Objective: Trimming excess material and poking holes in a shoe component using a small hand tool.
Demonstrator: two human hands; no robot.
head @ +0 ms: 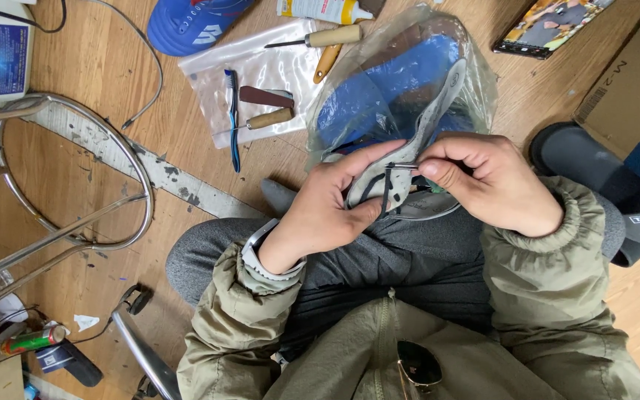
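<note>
- Gripping from the left side, the left hand [327, 207] holds a grey shoe insole [409, 159]; its thumb lies along the upper edge and the fingers are curled under the lower edge.
- A dark thread [385, 194] hangs down from the insole, between the two hands.
- Just to the right, the right hand [494, 181] is closed in a pinch: thumb and forefinger press on a thin metal needle [403, 167] that touches the insole.
- The insole is above the person's lap, in front of a clear plastic bag [409, 74] with a blue shoe [379, 96] inside it.
- At the far left a chrome stool frame [75, 181] lies on the wooden floor [112, 67].
- Further right, a flat plastic bag [261, 74] lies on the floor with a blue toothbrush [232, 118] and two tools with wooden handles [268, 118] on it.
- Above this bag there is a blue sneaker [190, 22], cut by the top edge.
- At the far right, a dark slipper [601, 178] is beside a cardboard box [631, 74].
- Both arms wear olive jacket sleeves [542, 289].
</note>
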